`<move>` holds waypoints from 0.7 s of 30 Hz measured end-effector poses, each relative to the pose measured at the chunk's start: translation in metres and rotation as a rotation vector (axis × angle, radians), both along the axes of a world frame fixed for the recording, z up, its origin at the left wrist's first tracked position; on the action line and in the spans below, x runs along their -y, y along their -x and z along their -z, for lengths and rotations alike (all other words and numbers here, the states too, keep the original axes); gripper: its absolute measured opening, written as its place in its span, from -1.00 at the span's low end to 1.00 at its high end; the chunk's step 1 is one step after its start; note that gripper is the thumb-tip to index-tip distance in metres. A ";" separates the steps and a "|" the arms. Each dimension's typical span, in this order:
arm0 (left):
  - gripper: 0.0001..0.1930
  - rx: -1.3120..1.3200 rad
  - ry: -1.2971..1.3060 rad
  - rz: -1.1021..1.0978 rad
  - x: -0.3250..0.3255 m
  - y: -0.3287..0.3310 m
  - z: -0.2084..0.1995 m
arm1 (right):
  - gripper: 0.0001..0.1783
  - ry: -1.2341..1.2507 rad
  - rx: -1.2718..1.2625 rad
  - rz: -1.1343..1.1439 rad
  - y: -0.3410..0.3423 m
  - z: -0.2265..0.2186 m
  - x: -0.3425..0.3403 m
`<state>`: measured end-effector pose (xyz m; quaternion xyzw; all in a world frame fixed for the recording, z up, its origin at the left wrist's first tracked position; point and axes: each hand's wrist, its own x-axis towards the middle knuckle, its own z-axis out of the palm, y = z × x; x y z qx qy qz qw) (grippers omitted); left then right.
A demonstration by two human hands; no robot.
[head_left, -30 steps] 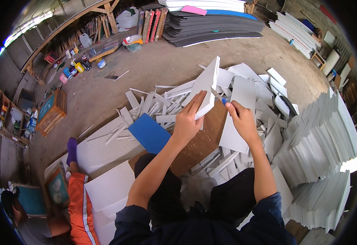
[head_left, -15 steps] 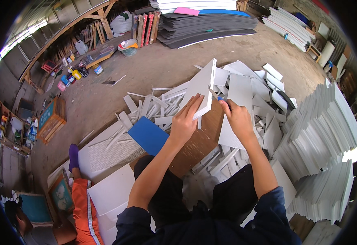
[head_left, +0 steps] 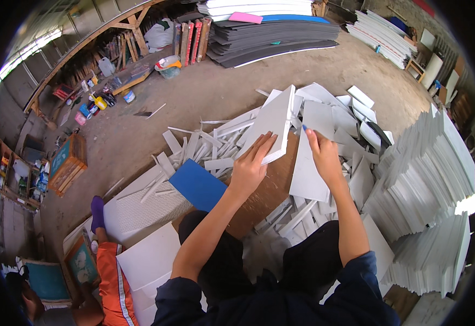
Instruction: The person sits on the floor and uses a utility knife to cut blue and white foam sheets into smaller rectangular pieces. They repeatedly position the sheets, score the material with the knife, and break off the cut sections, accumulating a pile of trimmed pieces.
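Observation:
My left hand [head_left: 252,165] is closed on a thick white foam block [head_left: 270,122], seemingly several sheets together, tilted up above a brown board [head_left: 264,198]. Its fingers lie across the near end, and the lower edge looks ridged. To the right, my right hand [head_left: 325,157] is closed round a knife [head_left: 304,128]. Only a small blue part of it shows at the thumb; the rest is hidden or too fine to make out. A gap separates the knife from the block's right edge. A blue sheet [head_left: 198,183] lies left of the board.
White offcuts [head_left: 194,144] are heaped beyond and around the board. Tall stacks of white sheets [head_left: 422,168] stand close on the right. At lower left sits another person in orange trousers [head_left: 114,282]. A pile of dark sheets [head_left: 270,41] lies at the back.
My right hand with the knife has moved right, away from the foam block's edge. The block has shifted slightly right and down in my left hand.

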<state>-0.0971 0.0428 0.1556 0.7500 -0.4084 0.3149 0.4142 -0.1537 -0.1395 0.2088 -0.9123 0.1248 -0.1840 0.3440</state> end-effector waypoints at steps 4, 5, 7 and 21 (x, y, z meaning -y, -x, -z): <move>-0.54 -0.105 0.052 0.027 0.000 0.002 0.002 | -0.50 0.050 -0.029 -0.111 0.006 -0.001 -0.013; -0.54 -0.142 0.062 0.031 0.000 0.003 0.002 | -0.51 0.116 -0.043 -0.104 0.003 0.004 -0.012; -0.55 -0.180 0.069 0.044 0.001 0.004 0.003 | -0.52 0.191 -0.041 -0.096 0.001 0.009 -0.010; -0.56 0.058 -0.022 0.017 -0.007 0.000 -0.003 | -0.50 0.297 0.058 -0.060 -0.005 0.024 -0.009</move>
